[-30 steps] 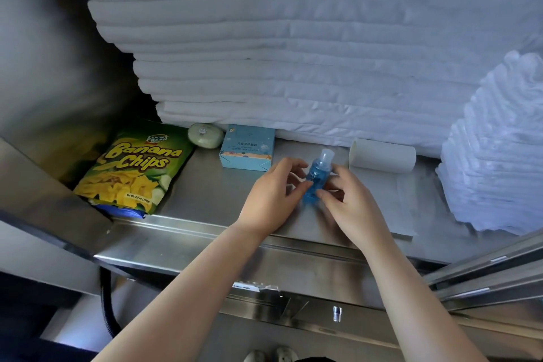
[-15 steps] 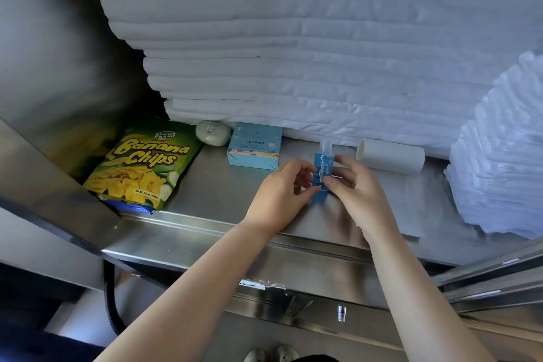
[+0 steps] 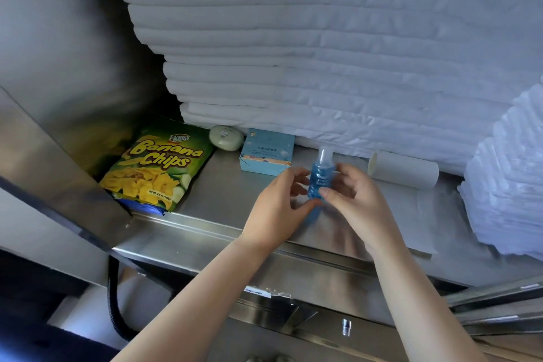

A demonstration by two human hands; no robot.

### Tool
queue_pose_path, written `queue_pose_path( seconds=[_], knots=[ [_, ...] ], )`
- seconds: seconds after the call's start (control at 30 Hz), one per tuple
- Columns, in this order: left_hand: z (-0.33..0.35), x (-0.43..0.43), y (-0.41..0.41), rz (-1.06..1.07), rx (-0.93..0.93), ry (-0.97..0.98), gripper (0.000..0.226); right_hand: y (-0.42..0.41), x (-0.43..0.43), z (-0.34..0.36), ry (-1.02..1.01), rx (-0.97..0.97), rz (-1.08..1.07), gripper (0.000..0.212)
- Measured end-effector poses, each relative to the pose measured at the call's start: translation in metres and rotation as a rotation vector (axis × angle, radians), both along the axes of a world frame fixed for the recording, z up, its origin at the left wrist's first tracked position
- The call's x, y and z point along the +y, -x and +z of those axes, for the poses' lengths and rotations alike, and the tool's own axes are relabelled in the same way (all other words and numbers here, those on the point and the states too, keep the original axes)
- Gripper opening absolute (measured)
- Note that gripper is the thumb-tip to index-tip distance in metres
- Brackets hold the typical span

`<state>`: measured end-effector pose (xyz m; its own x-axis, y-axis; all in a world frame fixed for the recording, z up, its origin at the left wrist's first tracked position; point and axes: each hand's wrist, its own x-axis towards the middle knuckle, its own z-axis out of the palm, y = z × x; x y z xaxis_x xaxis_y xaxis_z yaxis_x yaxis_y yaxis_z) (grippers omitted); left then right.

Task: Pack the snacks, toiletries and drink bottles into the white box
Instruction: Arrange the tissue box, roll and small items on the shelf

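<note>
Left hand (image 3: 276, 206), right hand (image 3: 357, 204) round bottle (image 3: 321, 175), counter (image 3: 223, 194)

Linen store: stacked towels (image 3: 323, 53), steel shelf (image 3: 223, 194)

The small blue bottle (image 3: 320, 176), clear-capped, was held upright between the left hand (image 3: 279, 203) and right hand (image 3: 355, 197). Left of it on the tabletop (image 3: 223, 194) lay a blue box (image 3: 266, 151), a soap (image 3: 226, 137) and a chips bag (image 3: 158, 167).
</note>
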<state>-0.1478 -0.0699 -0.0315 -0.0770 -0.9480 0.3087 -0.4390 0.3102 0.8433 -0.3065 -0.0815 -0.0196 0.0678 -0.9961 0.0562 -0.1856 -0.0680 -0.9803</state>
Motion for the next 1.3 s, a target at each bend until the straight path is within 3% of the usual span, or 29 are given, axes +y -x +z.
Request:
queue_pose_path(
  seconds=[0.2, 0.43, 0.53, 0.67, 0.8, 0.97, 1.3],
  knots=[
    [0.000, 0.013, -0.050, 0.227, -0.013, 0.044, 0.044, -0.058, -0.009, 0.019, 0.138, 0.137, 0.102, 0.022],
    [0.004, 0.014, -0.080, 0.431, -0.026, 0.058, 0.039, -0.108, -0.031, 0.048, 0.439, 0.564, 0.307, 0.051],
    [0.005, 0.015, -0.087, 0.463, -0.064, 0.068, 0.030, -0.118, -0.046, 0.051, 0.523, 0.701, 0.374, 0.039],
    [0.001, 0.014, -0.088, 0.478, -0.185, 0.068, 0.038, -0.127, -0.065, 0.049, 0.401, 0.584, 0.316, 0.022],
    [-0.010, 0.023, -0.091, 0.469, -0.337, 0.083, 0.041, -0.141, -0.087, 0.050, 0.337, 0.455, 0.247, 0.020],
    [-0.016, 0.028, -0.091, 0.399, -0.553, 0.129, 0.030, -0.160, -0.108, 0.049, 0.366, 0.499, 0.236, 0.022],
    [-0.017, 0.029, -0.091, 0.410, -0.601, 0.135, 0.028, -0.177, -0.112, 0.036, 0.422, 0.596, 0.261, 0.034]
  ],
)
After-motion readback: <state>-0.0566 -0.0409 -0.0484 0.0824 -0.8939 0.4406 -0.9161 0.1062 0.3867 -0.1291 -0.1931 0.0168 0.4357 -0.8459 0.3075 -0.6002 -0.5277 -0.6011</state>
